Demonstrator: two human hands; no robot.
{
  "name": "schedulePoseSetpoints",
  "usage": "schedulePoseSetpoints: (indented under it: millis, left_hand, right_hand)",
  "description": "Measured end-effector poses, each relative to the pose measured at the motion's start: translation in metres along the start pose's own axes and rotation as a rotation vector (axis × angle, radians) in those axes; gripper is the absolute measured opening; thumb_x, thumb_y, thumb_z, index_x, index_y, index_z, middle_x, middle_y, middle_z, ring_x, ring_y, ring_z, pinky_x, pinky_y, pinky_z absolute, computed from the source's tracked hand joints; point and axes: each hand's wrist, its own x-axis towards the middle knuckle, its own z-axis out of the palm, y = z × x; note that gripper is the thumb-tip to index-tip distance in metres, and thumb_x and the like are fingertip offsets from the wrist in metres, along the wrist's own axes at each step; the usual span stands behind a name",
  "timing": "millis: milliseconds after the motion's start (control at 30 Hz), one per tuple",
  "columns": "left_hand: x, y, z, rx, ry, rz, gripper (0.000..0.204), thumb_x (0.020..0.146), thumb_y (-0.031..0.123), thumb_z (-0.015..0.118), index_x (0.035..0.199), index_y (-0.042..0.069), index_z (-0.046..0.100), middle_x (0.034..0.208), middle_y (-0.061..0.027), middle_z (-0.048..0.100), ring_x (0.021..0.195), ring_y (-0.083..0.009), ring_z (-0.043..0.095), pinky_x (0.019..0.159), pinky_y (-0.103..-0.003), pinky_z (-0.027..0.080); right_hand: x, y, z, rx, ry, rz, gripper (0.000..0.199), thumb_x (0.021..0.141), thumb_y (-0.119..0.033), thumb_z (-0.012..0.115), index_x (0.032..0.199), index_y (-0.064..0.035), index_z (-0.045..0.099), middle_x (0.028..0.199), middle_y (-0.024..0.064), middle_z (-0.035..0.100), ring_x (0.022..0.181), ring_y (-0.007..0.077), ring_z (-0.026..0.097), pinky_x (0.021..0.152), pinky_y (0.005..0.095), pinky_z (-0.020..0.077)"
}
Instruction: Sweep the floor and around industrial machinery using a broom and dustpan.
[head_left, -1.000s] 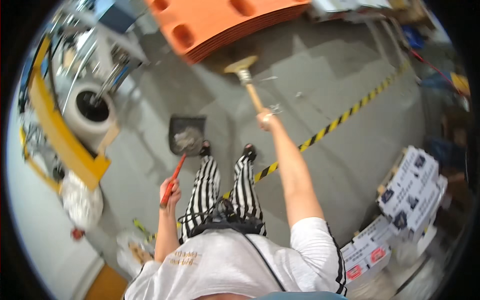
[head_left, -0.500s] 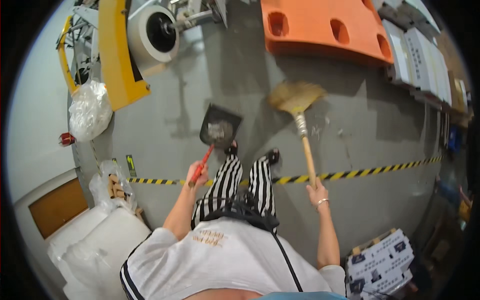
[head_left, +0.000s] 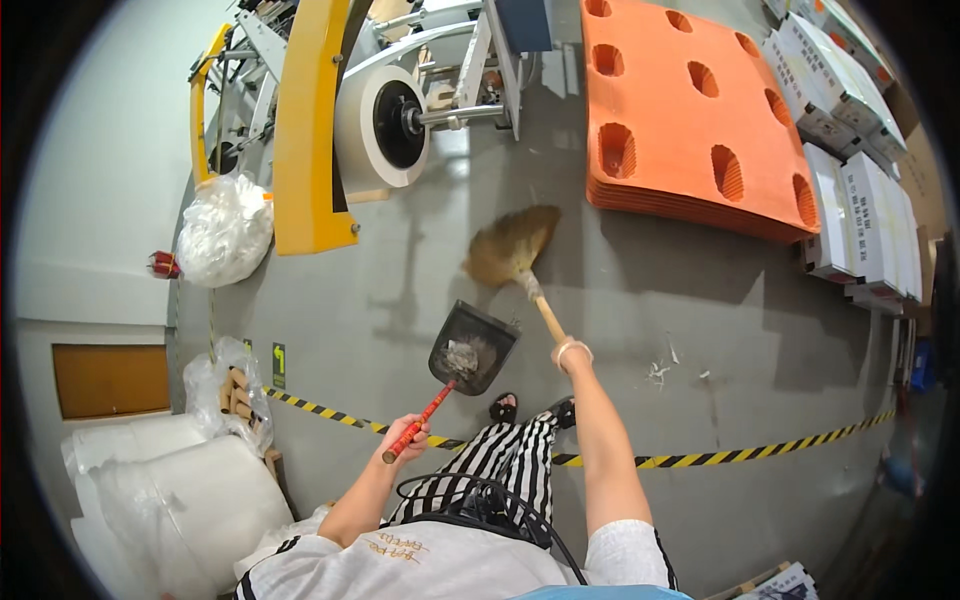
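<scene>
My left hand (head_left: 405, 437) is closed round the red handle of a black dustpan (head_left: 490, 345). Some pale, crumpled litter (head_left: 462, 357) lies in the pan. With its fingers wrapped round the wooden stick, my right hand (head_left: 571, 355) holds a straw broom (head_left: 513, 245). The broom's fanned bristles are just beyond the dustpan, slightly blurred; whether they touch the floor I cannot tell. White scraps (head_left: 657, 374) lie on the grey floor to the right of the broom.
A yellow-framed machine (head_left: 313, 130) with a large white roll (head_left: 372, 125) stands far left. Orange pallets (head_left: 690, 130) are stacked far right beside white boxes (head_left: 860, 215). Wrapped rolls (head_left: 190, 500) and a plastic bag (head_left: 225, 230) are at left. Striped tape (head_left: 700, 459) crosses the floor.
My right hand has swung the broom leftward, toward the dustpan. The dustpan appears slightly further right. The view has shifted, and the white floor scraps now lie right of my right arm.
</scene>
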Motion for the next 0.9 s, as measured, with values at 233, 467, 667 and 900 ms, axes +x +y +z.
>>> schedulePoseSetpoints:
  millis: [233,467,667,900]
  left_hand:
    - [0.006,0.017,0.026,0.502,0.068,-0.113,0.028,0.079,0.030,0.044,0.063,0.007,0.045,0.045,-0.0020,0.041,0.033,-0.0128,0.036,0.029,-0.024,0.027]
    - [0.024,0.007,0.037,0.537,0.075,-0.092,0.024,0.078,0.029,0.045,0.064,0.009,0.045,0.045,-0.0003,0.041,0.034,-0.0111,0.034,0.032,-0.022,0.027]
    - [0.033,-0.013,0.016,0.190,-0.053,-0.030,0.022,0.081,0.022,0.041,0.065,0.007,0.040,0.045,-0.0016,0.038,0.031,-0.0112,0.030,0.029,-0.022,0.022]
    - [-0.007,-0.007,-0.035,-0.318,-0.127,0.167,0.020,0.076,0.019,0.045,0.064,0.004,0.042,0.047,-0.0026,0.040,0.032,-0.0113,0.033,0.029,-0.022,0.024]
  right_hand:
    - [-0.091,0.118,0.034,-0.150,0.055,0.191,0.054,0.076,-0.027,0.041,0.127,-0.0206,0.026,0.106,0.0161,0.054,0.099,0.0313,0.051,0.083,0.0390,0.0403]
    - [-0.175,0.201,0.028,-0.153,0.135,0.436,0.041,0.074,-0.024,0.044,0.114,-0.0186,0.039,0.097,0.0164,0.057,0.092,0.0325,0.054,0.076,0.0410,0.0435]
    - [-0.239,0.228,0.037,-0.019,0.256,0.396,0.040,0.075,-0.029,0.050,0.113,-0.0160,0.045,0.099,0.0162,0.056,0.092,0.0346,0.053,0.079,0.0411,0.0423]
    - [-0.250,0.217,0.079,0.088,0.354,0.094,0.051,0.071,-0.029,0.058,0.118,-0.0145,0.042,0.085,0.0148,0.059,0.062,0.0234,0.058,0.055,0.0319,0.0465]
